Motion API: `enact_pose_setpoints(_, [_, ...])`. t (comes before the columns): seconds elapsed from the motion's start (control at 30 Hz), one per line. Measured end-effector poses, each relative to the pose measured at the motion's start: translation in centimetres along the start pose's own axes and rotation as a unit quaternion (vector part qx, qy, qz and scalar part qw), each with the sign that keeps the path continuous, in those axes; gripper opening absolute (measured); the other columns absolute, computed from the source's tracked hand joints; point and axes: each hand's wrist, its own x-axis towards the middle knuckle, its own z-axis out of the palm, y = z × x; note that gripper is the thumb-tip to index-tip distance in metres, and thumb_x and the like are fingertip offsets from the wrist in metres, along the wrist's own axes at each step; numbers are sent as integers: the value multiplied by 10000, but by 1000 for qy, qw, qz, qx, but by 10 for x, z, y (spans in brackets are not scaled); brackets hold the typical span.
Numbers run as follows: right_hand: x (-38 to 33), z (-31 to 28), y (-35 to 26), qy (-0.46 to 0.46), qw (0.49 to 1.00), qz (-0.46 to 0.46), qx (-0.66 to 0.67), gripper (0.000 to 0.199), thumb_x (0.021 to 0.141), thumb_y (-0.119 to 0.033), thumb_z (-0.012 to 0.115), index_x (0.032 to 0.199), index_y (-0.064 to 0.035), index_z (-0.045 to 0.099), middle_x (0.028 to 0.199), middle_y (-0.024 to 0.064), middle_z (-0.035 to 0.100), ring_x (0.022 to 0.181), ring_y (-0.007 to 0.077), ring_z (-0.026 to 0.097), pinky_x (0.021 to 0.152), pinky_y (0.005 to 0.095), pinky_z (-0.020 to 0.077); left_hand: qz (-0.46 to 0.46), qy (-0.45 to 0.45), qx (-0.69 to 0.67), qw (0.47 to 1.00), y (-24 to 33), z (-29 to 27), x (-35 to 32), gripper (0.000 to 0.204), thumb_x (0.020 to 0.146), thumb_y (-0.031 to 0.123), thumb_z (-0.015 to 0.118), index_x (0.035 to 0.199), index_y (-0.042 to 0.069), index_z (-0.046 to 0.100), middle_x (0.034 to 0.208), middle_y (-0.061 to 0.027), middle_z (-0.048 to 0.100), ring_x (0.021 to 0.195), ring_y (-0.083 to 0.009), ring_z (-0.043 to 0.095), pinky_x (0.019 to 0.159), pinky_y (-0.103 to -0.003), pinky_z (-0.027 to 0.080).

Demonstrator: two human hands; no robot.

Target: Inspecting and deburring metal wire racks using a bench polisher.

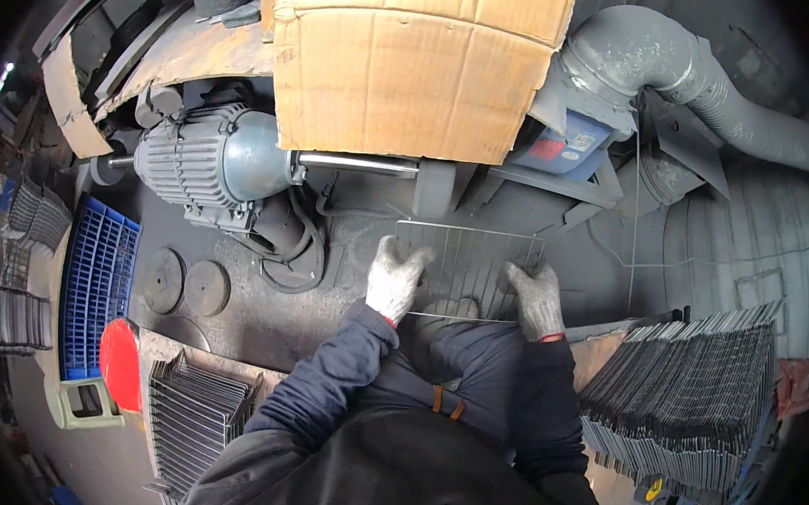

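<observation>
Gloved left hand point(398, 280) gripping the left side of a wire rack point(466, 273), gloved right hand point(536, 301) gripping its right side, brown cardboard point(412, 79) beyond, grey motor point(193, 158) far left, 2 round discs lying left, stacked racks point(681, 394) near right.

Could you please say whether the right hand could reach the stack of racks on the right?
Probably not while the right hand holds the wire rack, though the way to the stack looks clear.
</observation>
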Motion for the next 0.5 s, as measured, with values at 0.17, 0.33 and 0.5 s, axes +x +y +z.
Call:
enact_pose_setpoints(0.17, [16,19,3,9,999,-35,-24,314,984,-77,716,1261,58,651,1171,114,735,1008,193,681,896,343,550,36,7,94,995,-29,-12,38,267,943,117,772,1050,29,544,780,-48,639,588,-114,584,515,-290,474])
enact_pose_setpoints(0.33, [11,83,6,-40,998,6,-40,393,984,-81,705,1356,18,629,1239,84,721,1102,192,668,978,346,524,-51,45,-18,998,4,-59,30,264,954,104,753,1137,50,570,774,-42,633,574,-111,576,517,-279,495])
enact_pose_setpoints(0.5, [17,96,22,-32,954,-118,-274,315,1002,-122,700,1280,24,677,1202,96,733,1099,185,674,961,348,531,-65,13,-1,998,25,-82,37,229,978,81,728,1130,45,562,909,-64,677,760,-122,650,659,-286,557])
